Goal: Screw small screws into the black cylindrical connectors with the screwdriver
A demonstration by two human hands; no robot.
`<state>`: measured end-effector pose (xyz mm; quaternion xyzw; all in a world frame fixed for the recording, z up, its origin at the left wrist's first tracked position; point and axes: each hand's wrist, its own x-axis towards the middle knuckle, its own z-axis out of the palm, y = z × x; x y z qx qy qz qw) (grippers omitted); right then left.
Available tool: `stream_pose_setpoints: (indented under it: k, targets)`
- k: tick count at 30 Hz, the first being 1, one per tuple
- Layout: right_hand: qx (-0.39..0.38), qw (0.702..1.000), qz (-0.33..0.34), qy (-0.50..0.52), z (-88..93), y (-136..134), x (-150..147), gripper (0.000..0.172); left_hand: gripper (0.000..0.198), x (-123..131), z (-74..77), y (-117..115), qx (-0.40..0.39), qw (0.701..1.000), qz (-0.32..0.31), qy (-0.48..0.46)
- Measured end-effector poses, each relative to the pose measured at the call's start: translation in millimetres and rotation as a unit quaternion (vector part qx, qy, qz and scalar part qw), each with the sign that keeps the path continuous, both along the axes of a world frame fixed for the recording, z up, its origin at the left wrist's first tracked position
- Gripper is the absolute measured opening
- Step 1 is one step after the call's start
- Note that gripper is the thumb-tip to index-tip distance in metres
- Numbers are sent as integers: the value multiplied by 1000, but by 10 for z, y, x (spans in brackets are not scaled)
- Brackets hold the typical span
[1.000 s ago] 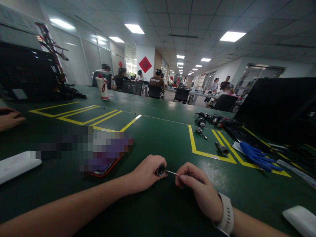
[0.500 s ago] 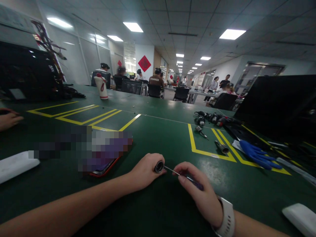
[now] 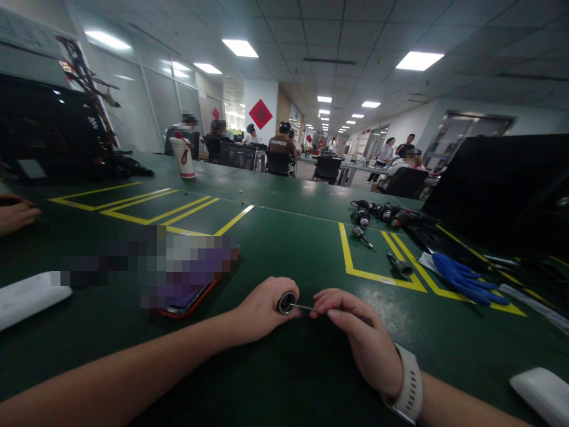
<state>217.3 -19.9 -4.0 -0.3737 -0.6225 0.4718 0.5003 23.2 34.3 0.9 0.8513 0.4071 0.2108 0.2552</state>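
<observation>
My left hand (image 3: 260, 311) is closed around a small dark cylindrical metal part (image 3: 287, 303), its round open end facing right. My right hand (image 3: 355, 335), with a white watch on the wrist, pinches a thin screwdriver (image 3: 303, 307) whose metal shaft points into the part's opening. Both hands rest low on the green table (image 3: 288, 249) near its front edge. The screwdriver's handle is mostly hidden in my fingers.
A red-cased phone (image 3: 189, 299) lies left of my hands. Similar metal parts (image 3: 399, 265) and a pile of them (image 3: 382, 214) sit at right by yellow tape lines, beside a blue glove (image 3: 466, 280). Another person's hand (image 3: 15, 214) rests at far left. A white cup (image 3: 184, 157) stands far back.
My right hand lowered and levelled the screwdriver, and its tip now sits in the part's opening. My left hand stayed nearly still.
</observation>
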Motion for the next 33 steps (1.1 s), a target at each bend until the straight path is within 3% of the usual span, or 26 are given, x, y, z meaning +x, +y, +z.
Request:
stream_pose_setpoints:
  k: [6, 17, 26, 33]
  targets:
    - [92, 990, -29, -104, 67, -148, -59, 15, 13, 5, -45, 14, 46, 998, 8, 29]
    - [-50, 999, 18, 4, -13, 4, -2, 16, 18, -10, -40, 18, 4, 1000, -24, -10]
    - [64, 994, -12, -93, 62, -148, -46, 14, 14, 0, -39, 17, 39, 999, 0, 9]
    - [-21, 999, 17, -24, 25, -58, -15, 15, 17, -15, -52, 14, 23, 999, -17, -22]
